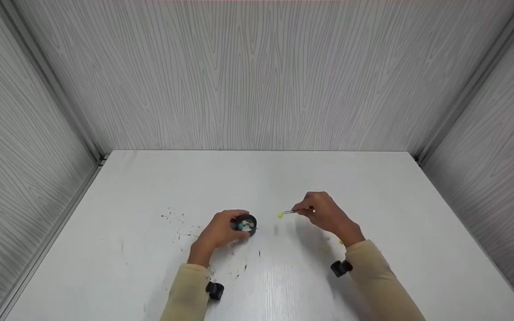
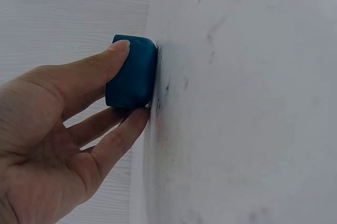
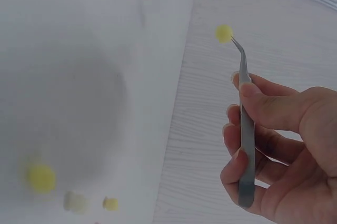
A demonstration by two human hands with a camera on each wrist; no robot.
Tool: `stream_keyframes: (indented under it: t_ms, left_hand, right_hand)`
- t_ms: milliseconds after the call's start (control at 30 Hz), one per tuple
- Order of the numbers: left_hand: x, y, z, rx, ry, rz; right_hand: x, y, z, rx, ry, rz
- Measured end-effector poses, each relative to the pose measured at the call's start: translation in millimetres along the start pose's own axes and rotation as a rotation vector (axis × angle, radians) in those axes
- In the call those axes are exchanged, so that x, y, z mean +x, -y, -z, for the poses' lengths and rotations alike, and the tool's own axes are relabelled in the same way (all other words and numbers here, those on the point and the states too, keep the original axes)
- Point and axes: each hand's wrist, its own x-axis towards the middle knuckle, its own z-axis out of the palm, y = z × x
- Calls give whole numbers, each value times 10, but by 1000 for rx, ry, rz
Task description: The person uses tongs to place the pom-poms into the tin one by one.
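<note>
My left hand grips a small round container by its sides; its outer wall looks dark teal in the left wrist view. Inside it lie several small balls, some pale and some bluish. Between thumb and fingers, my right hand holds bent-tip metal tweezers. A small yellow ball is pinched at the tweezer tips, above the table and a short way to the right of the container. In the left wrist view the container's base meets the tabletop or nearly so.
Beneath the right forearm, a yellow ball, a pale piece and a smaller yellow piece lie on the white table. Dark specks and marks dot its left part. Wood-grain panels enclose the back and sides.
</note>
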Motion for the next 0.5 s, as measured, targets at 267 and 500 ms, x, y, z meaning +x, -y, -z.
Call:
stream_keyframes:
  t_ms: [267,500]
  left_hand:
    - [2,-15,2,2,0,23]
    - [8,1,7,-9,6,14]
  right_hand:
    - [105,134,-188,-17,4,8]
    - [218,223,-339,-3,6,-11]
